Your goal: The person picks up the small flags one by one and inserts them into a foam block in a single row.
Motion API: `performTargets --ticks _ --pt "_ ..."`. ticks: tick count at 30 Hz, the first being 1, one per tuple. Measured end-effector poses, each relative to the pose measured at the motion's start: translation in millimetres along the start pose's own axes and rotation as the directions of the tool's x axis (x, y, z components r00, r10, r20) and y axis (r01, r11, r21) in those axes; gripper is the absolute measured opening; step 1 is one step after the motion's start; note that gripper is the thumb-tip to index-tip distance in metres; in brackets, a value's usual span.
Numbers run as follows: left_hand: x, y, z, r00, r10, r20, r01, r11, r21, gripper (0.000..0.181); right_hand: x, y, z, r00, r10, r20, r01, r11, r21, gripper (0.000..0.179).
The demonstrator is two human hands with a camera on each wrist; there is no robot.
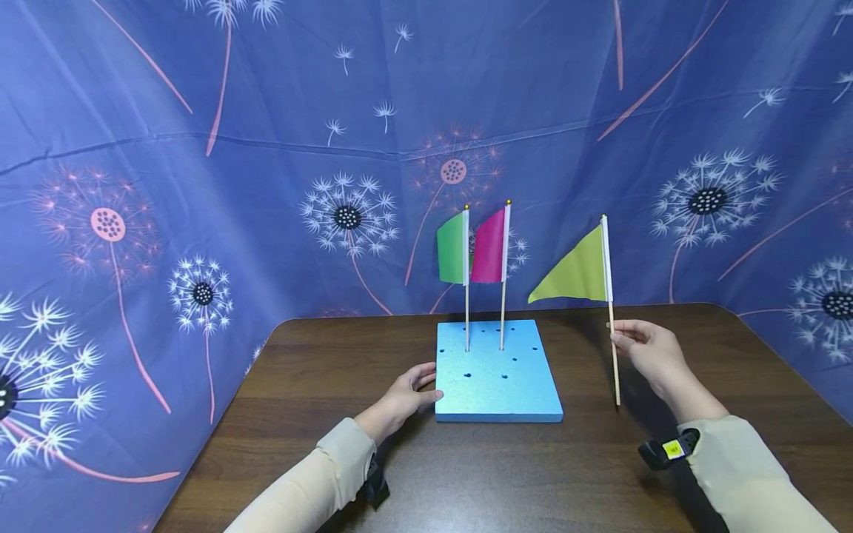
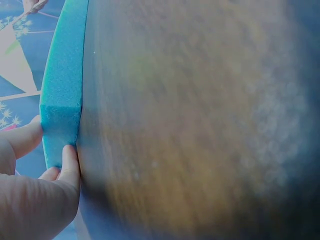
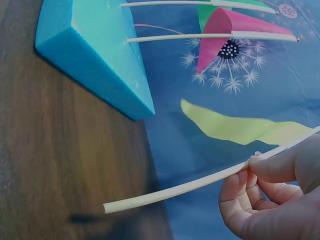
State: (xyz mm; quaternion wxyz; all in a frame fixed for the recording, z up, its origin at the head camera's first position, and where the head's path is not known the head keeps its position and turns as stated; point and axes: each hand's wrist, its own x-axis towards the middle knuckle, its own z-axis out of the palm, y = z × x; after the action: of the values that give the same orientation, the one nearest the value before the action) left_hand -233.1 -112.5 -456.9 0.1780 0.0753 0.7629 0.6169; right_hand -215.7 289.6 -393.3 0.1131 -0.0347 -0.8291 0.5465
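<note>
A blue foam block (image 1: 500, 396) with several holes lies on the table. A green flag (image 1: 451, 250) and a magenta flag (image 1: 489, 248) stand upright in it on wooden sticks. My left hand (image 1: 400, 400) holds the block's left edge; the left wrist view shows the thumb by the upper edge and fingers against the side (image 2: 62, 130). To the right of the block, my right hand (image 1: 649, 352) pinches the stick of a yellow-green triangular flag (image 1: 580, 270) between thumb and fingers. In the right wrist view the stick's lower end (image 3: 112, 206) is bare and apart from the block.
The brown wooden table (image 1: 320, 377) extends to both sides of the block. Behind it hangs a blue cloth (image 1: 280, 89) with a dandelion print. A black strap (image 1: 666, 450) with a yellow label sits at the right wrist.
</note>
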Motion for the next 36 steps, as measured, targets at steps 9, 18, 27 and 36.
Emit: performTargets --ticks 9,18,27,36 --pt "-0.5 1.4 -1.4 1.000 -0.002 0.003 0.002 1.000 0.000 0.061 5.5 -11 11 0.998 -0.062 -0.031 0.063 0.998 0.016 0.016" --pt "-1.7 0.3 -1.8 1.000 -0.017 0.009 0.017 1.000 0.005 0.062 12.9 -18 22 0.995 -0.072 -0.075 0.070 0.997 -0.030 0.023" --pt "-0.6 -0.3 -0.8 1.000 -0.002 0.010 0.002 1.000 -0.009 0.061 18.8 -28 38 0.994 -0.055 -0.090 0.055 0.998 0.002 0.025" --pt "-1.1 1.7 -0.5 1.000 0.000 0.016 0.001 1.000 -0.011 0.061 28.9 -40 53 0.994 -0.044 -0.103 0.050 0.998 0.049 0.024"
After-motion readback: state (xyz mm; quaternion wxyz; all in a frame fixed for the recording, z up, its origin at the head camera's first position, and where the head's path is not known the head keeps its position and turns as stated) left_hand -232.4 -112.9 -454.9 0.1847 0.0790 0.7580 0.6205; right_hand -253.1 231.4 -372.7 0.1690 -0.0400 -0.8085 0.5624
